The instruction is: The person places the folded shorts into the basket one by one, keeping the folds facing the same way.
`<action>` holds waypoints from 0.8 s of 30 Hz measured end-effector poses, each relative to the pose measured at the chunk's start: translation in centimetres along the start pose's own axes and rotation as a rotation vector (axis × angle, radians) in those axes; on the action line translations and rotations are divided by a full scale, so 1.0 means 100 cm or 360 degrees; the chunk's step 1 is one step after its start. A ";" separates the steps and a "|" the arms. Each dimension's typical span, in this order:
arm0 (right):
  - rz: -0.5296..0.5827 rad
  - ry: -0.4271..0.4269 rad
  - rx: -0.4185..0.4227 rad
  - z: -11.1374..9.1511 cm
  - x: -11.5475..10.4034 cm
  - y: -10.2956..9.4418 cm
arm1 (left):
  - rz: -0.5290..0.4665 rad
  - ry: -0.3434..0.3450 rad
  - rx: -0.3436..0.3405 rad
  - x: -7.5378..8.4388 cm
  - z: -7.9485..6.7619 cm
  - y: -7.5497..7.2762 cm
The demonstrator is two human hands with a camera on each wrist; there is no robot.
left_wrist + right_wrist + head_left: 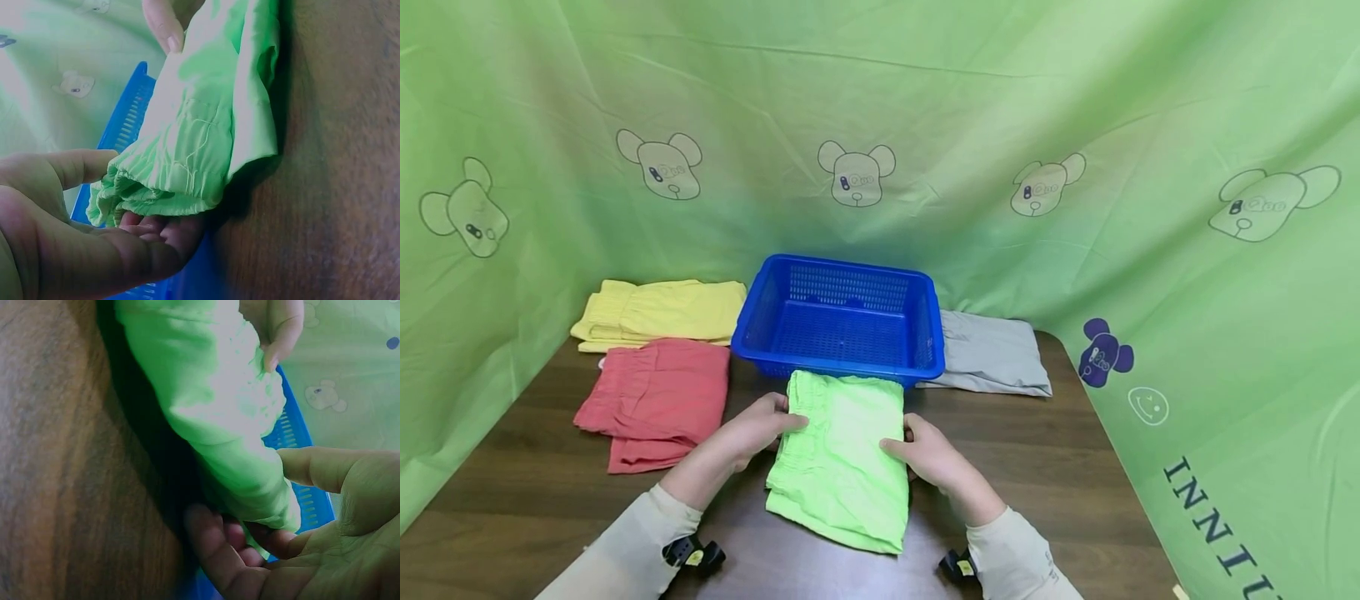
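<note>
Folded bright green shorts [850,458] with a gathered elastic waistband are held by both hands in front of the basket. My left hand [760,429] grips the waistband side, thumb on top and fingers underneath, as the left wrist view shows. On the opposite side, my right hand [934,454] pinches the folded edge, its thumb [312,465] above and its fingers below. The right wrist view shows a dark shadow under the cloth, which hangs a little above the table. Just behind the shorts stands a blue plastic basket [842,367] with nothing in it.
Folded red shorts [662,392] lie left of the left hand, with a folded yellow garment [662,312] behind them. A folded grey garment [992,350] lies right of the basket. A green printed curtain [925,100] surrounds the wooden table [1037,500].
</note>
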State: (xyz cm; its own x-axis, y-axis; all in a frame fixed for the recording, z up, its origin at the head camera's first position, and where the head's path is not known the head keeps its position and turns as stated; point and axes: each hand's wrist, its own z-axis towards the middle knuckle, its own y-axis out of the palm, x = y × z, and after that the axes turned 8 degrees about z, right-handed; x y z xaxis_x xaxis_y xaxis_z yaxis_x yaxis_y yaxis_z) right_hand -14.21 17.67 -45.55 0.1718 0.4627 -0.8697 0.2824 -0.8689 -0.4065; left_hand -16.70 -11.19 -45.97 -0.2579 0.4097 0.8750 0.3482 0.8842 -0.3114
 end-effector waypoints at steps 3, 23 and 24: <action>0.0013 0.0020 0.0001 0.000 -0.001 -0.001 | -0.0058 -0.0021 -0.0039 -0.001 0.001 0.000; 0.0373 0.0140 -0.0099 0.009 0.007 -0.001 | -0.0055 -0.0094 -0.0103 -0.002 -0.002 -0.002; 0.0368 0.0143 -0.0091 0.009 0.008 0.000 | -0.0064 -0.0092 -0.0125 -0.002 -0.002 -0.002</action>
State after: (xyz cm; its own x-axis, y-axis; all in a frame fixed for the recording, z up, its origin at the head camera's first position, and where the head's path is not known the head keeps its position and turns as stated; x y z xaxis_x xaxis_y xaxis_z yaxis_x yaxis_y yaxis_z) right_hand -14.94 17.85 -46.47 0.3207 0.2688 -0.9082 0.2785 -0.9432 -0.1808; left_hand -16.48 -11.49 -46.02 -0.3240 0.3883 0.8627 0.4056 0.8808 -0.2441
